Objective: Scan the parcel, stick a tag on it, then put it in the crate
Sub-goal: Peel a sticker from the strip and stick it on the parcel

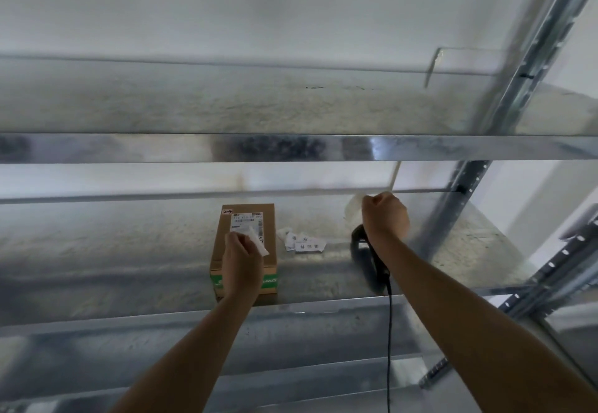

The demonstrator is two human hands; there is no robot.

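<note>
I had the cardboard parcel (246,250) lying flat on the metal shelf (129,244), label side up, with my left hand (241,252) over its near half. That hand was pinching a small white tag (257,242) between thumb and fingers, holding it just above the printed label (247,221) on the box top. Whether the tag was already touching the cardboard I could not tell from this angle.

My right hand (385,215) was well off to the right, clenched into a fist around something pale near the back of the shelf, perhaps a roll of tags (353,210), though it was too blurred to be sure. The black scanner (369,258) lay on the shelf beneath my right forearm, its cable (389,348) trailing down over the front edge. A few loose paper scraps (302,241) sat between the parcel and the scanner.

I judged the step in hand to be the tagging, with the scanner put down. The next move called for pressing the tag flat on a bare patch of the box top, clear of the barcode, then gripping the parcel to carry it off. No crate was in view, so I would have had to look for it first.
</note>
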